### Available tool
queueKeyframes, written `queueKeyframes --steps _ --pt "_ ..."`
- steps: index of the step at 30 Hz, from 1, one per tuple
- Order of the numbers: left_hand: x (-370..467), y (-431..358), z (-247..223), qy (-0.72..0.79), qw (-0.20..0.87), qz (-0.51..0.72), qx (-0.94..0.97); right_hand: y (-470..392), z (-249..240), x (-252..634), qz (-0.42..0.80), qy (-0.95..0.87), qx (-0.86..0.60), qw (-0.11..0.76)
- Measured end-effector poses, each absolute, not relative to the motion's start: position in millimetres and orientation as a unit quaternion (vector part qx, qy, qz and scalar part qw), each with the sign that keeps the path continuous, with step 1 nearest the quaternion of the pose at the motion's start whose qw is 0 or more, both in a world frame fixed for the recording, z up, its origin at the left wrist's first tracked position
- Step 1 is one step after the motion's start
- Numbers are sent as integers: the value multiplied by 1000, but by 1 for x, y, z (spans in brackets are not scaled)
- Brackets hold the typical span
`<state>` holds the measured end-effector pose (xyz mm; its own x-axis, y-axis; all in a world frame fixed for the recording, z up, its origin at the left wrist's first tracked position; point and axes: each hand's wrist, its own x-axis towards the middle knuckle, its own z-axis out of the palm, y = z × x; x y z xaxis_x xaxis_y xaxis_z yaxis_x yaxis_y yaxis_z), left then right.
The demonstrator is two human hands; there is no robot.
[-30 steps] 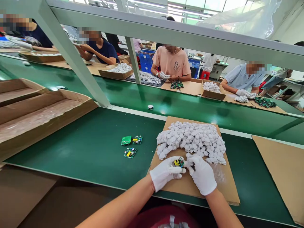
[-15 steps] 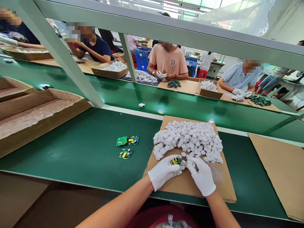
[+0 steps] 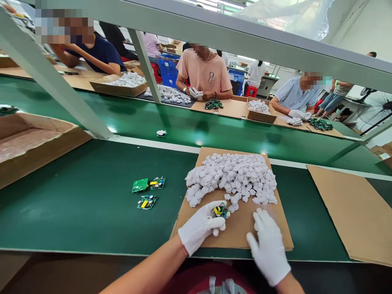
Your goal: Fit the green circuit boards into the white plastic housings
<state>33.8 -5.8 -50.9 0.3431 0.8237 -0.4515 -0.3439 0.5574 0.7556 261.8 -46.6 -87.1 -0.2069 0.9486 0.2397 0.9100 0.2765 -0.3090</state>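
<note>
My left hand, in a white glove, holds a small green circuit board with a yellow part between thumb and fingers, over the cardboard sheet. My right hand, also gloved, has its fingers apart above the right side of that sheet and holds nothing. Beyond both hands lies a heap of small white pieces, a few of them close to the held board. Left of the sheet, several boards rest on the green bench: one green side up, others showing yellow parts.
A cardboard tray stands at the left, and a bare cardboard sheet lies at the right. A metal frame crosses above the bench. Past the rail, a single board sits on a green surface, with people working behind it.
My right hand has moved away from the held board, back and to the right, and its fingers have spread. My left hand keeps the board. The camera view has shifted slightly.
</note>
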Motion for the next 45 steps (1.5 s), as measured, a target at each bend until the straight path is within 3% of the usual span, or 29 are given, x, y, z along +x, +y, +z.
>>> queueKeyframes --steps 5,9,15,22,27,32,36,41,45 --pt "48 -7 -38 390 792 350 313 -53 -93 259 15 -847 -528 58" --pt "49 -9 -35 389 801 361 276 -36 -91 274 -26 -775 -629 54" --pt "47 -10 -43 395 811 350 253 -49 -85 253 34 -863 -504 33" --pt "46 -7 -40 404 798 353 276 -44 -86 250 2 -802 -595 49" --pt "49 -9 -55 414 798 343 273 -55 -83 255 50 -854 -518 24" --pt "51 -9 -57 425 801 332 259 -48 -82 266 -8 -787 -617 31" --pt "51 -9 -54 398 811 351 248 -52 -84 261 42 -848 -527 18" --pt "49 -9 -61 371 836 356 193 -48 -86 275 -13 -796 -604 32" --pt "53 -9 -65 369 848 338 174 -50 -87 270 18 -854 -519 32"
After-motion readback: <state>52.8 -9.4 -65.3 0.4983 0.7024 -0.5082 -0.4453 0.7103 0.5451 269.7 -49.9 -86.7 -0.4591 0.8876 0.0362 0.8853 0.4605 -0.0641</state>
